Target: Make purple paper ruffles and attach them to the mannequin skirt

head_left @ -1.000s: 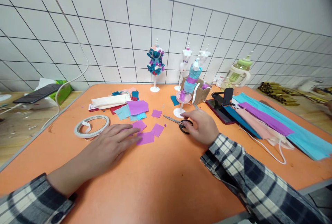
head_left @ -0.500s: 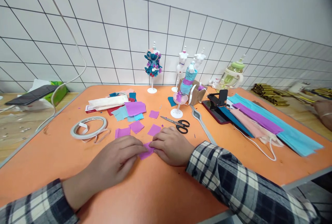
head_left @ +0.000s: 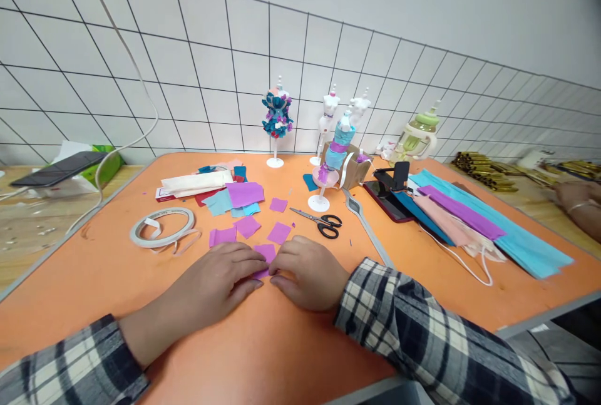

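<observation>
A small piece of purple crepe paper (head_left: 265, 251) lies on the orange table between my hands. My left hand (head_left: 218, 280) pinches its near left edge, thumb low and fingers curled over it. From the other side, my right hand (head_left: 310, 272) has closed fingertips on the same near edge, which they partly hide. Just beyond are loose purple paper squares (head_left: 280, 233), several in all. Black-handled scissors (head_left: 323, 225) lie past my right hand, blades pointing left. To the left of the squares rests a roll of white tape (head_left: 136, 235) with a loose strip.
A dress form with blue and purple paper flowers (head_left: 277, 116) stands at the back, near a blue-wrapped form (head_left: 339, 148) and white ones. Crepe paper strips (head_left: 526, 242) and a phone (head_left: 387, 201) lie right. A green-lidded bottle (head_left: 417, 136) stands behind; another person's hand (head_left: 580, 205) is far right.
The purple piece has turned and now shows farther beyond my fingertips. Both hands have shifted slightly nearer to me, gripping along its near edge.
</observation>
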{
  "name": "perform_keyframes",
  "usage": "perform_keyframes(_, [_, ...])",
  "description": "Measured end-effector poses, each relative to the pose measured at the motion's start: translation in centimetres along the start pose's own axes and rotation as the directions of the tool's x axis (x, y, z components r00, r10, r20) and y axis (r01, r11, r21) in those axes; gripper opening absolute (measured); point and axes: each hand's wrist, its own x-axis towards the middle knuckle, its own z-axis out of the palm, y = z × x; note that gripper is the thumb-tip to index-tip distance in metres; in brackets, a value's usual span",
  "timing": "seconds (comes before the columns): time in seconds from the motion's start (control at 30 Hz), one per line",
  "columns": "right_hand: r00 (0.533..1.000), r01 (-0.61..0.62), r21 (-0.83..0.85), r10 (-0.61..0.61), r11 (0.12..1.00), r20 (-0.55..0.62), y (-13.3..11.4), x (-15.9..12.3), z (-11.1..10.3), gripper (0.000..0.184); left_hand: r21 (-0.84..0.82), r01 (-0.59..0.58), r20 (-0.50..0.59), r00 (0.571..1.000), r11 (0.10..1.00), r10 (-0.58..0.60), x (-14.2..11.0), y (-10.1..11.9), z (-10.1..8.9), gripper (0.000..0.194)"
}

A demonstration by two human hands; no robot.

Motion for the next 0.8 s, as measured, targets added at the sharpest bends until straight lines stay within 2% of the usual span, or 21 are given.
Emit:
perform_keyframes(0.13, [0.994, -0.048, -0.068, 0.054, 0.997, 0.099, -0.3, 0.2, 1.1, 0.016, -0.042, 0.018, -0.022, 1.0, 0.999, -0.019, 0.1, -0.2, 0.2, 0.018])
perform_keyframes(0.3, [0.989, -0.026, -0.143, 0.046, 0.989, 0.142, 0.0, 0.3, 1.3, 0.021, 0.044, 0.045, -0.135, 0.99, 0.998, -0.039, 0.1, 0.5, 0.0, 0.017])
perform_keyframes(0.5, [0.969, -0.112, -0.146, 0.14, 0.983, 0.204, -0.6, 0.4, 0.8, 0.019, 0.095, 0.034, -0.072, 0.997, 0.995, -0.028, 0.5, 1.6, -0.4, 0.023])
perform_keyframes(0.63, [0.961, -0.184, -0.106, 0.202, 0.977, 0.19, -0.7, 0.5, 0.6, 0.015, 0.089, 0.048, -0.062, 0.997, 0.995, -0.042, 0.5, 1.6, -0.2, 0.021])
perform_keyframes(0.8, [0.96, -0.173, -0.06, 0.182, 0.983, 0.211, -0.3, 0.7, 0.8, 0.017, 0.081, 0.104, -0.053, 0.994, 0.991, -0.1, 0.3, 1.4, 0.0, 0.018])
